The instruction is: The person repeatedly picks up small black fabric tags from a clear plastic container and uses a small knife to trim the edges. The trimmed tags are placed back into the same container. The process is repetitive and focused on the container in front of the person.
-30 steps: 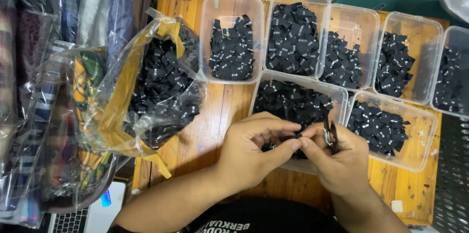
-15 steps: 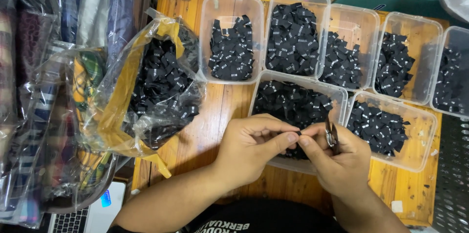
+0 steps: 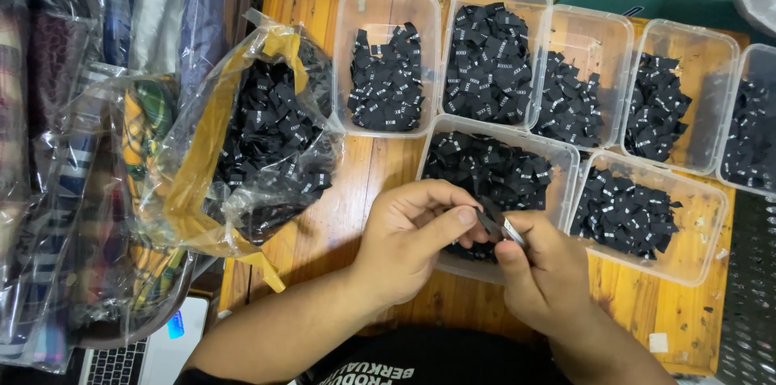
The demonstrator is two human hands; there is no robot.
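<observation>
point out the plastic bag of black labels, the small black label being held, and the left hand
plastic bag of black labels [image 3: 267, 143], head view, on the labels heaped inside
small black label [image 3: 487, 219], head view, on its dark middle between the fingertips
left hand [image 3: 408, 244], head view, on its back

Garment workshop: label-filled tubs [image 3: 388, 9], bagged fabrics [image 3: 73, 191].

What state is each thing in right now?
Left hand: pinching a black label.
Right hand: gripping small metal tweezers.
Plastic bag: open, full of labels.
Clear tubs: lidless, partly filled.
Laptop: open, mostly hidden.
</observation>
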